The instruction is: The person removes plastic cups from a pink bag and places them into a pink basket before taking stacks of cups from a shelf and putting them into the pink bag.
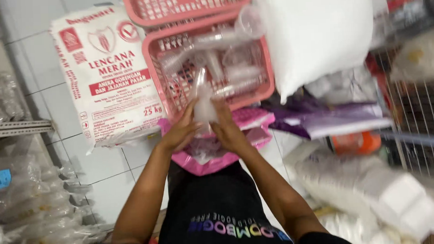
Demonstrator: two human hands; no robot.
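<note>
Both hands, left (181, 131) and right (227, 129), pinch a clear bag (204, 105) before the pink basket (210, 68); flour sack (107, 73) far left.

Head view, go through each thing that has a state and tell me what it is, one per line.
Clear bag: upright, gripped from both sides.
Left hand: closed on the clear bag.
Right hand: closed on the clear bag.
Pink basket: tilted, holding clear plastic containers.
Pink bag: open, under the hands.
Flour sack: sealed, leaning on the tiled wall.
White sack: full, beside the basket.
</note>
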